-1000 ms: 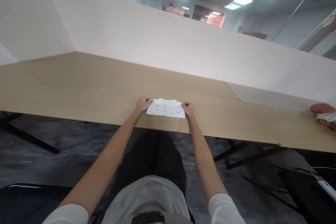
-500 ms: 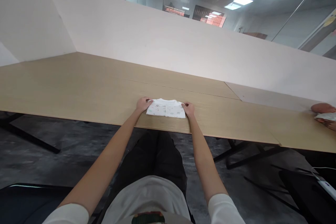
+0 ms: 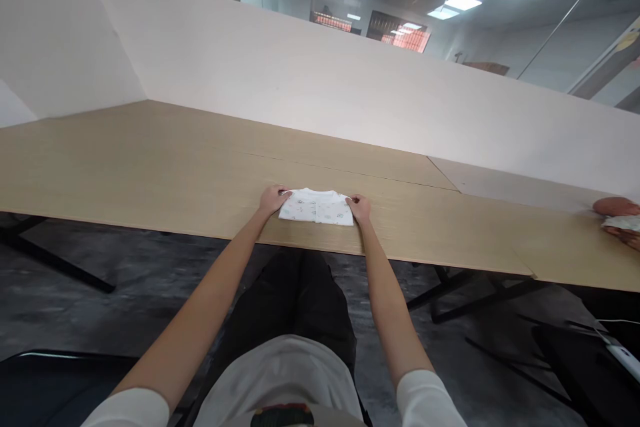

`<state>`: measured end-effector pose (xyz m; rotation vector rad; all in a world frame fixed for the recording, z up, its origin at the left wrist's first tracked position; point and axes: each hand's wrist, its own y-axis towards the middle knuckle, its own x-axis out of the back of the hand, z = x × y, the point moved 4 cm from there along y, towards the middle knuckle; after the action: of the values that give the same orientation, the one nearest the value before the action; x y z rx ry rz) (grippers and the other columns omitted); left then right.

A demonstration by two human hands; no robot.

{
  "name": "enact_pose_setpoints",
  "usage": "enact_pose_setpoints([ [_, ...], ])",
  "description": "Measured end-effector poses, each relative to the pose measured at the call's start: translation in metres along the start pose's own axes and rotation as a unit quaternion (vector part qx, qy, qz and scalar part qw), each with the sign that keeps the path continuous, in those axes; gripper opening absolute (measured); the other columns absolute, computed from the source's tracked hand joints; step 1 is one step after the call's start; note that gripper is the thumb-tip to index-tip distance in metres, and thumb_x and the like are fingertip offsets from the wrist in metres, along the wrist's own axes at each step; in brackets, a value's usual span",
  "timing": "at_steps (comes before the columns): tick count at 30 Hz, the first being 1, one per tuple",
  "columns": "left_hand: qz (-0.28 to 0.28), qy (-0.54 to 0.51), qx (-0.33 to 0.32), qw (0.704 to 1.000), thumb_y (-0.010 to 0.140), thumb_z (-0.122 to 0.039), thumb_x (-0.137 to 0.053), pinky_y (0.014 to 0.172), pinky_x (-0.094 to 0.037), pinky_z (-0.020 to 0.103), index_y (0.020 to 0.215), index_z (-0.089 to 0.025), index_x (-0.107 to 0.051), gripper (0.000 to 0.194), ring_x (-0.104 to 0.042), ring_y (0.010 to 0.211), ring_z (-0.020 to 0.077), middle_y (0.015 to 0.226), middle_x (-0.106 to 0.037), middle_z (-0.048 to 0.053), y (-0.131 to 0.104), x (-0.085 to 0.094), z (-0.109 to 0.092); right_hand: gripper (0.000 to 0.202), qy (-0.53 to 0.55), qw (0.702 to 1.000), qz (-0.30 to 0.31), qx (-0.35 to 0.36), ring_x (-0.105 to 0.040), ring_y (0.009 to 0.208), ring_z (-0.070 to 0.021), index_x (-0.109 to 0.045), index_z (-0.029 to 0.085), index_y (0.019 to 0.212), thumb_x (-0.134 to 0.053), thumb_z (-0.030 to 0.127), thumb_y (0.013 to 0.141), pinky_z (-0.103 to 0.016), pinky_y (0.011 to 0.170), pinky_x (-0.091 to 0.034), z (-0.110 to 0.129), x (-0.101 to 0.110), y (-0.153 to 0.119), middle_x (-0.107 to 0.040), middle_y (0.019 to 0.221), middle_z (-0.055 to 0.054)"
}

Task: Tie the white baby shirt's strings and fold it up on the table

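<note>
A small white baby shirt with a scattered pastel print lies folded into a flat, wide shape near the front edge of the wooden table. Its neckline curve faces away from me, and a line runs down its middle. My left hand pinches the far left corner between thumb and fingers. At the far right corner, my right hand is closed on the fabric in the same way. The fingertips under the cloth are partly hidden.
Behind the table rises a white wall with a window above it. A brownish-red object with white cloth sits at the far right end. Black chairs stand at the lower left and lower right.
</note>
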<state>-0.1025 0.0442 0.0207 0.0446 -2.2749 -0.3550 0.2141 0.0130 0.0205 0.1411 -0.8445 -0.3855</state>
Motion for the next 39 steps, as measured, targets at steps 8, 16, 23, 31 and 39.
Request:
enact_pose_setpoints([
  [8,0.006,0.005,0.005,1.000,0.081,-0.041,-0.053,0.086,-0.048,0.032,0.102,-0.015,-0.074,0.039,-0.065,0.098,0.0247,0.110,-0.072,0.011,-0.001,0.000,-0.001,0.026,0.002,1.000,0.006,-0.010,-0.068,0.089,-0.0203,-0.073,0.014,0.096,-0.061,0.032,0.081,-0.026,0.079,-0.048,-0.001,0.000,0.000,-0.074,0.098,-0.011],
  [16,-0.003,-0.012,0.009,1.000,0.078,-0.041,-0.056,0.086,-0.048,0.033,0.095,-0.017,-0.075,0.035,-0.065,0.098,0.0254,0.107,-0.073,0.010,0.000,0.000,0.000,0.024,0.021,1.000,0.002,-0.004,-0.067,0.086,-0.0206,-0.072,0.014,0.088,-0.061,0.034,0.078,-0.027,0.079,-0.048,-0.002,0.000,0.000,-0.074,0.094,-0.011],
  [23,-0.049,-0.210,0.026,0.976,0.074,-0.038,-0.062,0.082,-0.049,0.031,0.086,-0.015,-0.068,0.026,-0.064,0.090,0.0221,0.099,-0.072,0.011,0.007,0.010,-0.004,0.018,0.199,0.980,-0.027,-0.007,-0.062,0.079,-0.0184,-0.061,0.018,0.073,-0.060,0.035,0.071,-0.027,0.073,-0.047,0.011,0.012,-0.002,-0.070,0.085,-0.008],
  [31,-0.186,-0.199,-0.192,0.943,0.085,-0.057,-0.056,0.069,-0.047,0.025,0.086,-0.018,-0.055,0.039,-0.057,0.075,0.0148,0.072,-0.057,0.000,0.044,0.126,-0.089,0.029,0.316,0.931,-0.098,0.157,-0.042,0.061,-0.0101,-0.042,0.022,0.069,-0.062,0.042,0.076,-0.021,0.058,-0.037,0.108,0.123,0.020,-0.041,0.062,0.006],
  [39,-0.233,0.009,-0.232,0.944,0.094,-0.046,-0.046,0.086,-0.044,0.034,0.105,-0.014,-0.059,0.036,-0.060,0.082,0.0183,0.074,-0.055,0.001,0.068,0.199,-0.153,0.026,0.107,0.966,-0.066,0.226,-0.047,0.060,-0.0123,-0.051,0.021,0.092,-0.048,0.047,0.094,-0.025,0.061,-0.040,0.153,0.179,0.061,-0.046,0.064,0.003],
])
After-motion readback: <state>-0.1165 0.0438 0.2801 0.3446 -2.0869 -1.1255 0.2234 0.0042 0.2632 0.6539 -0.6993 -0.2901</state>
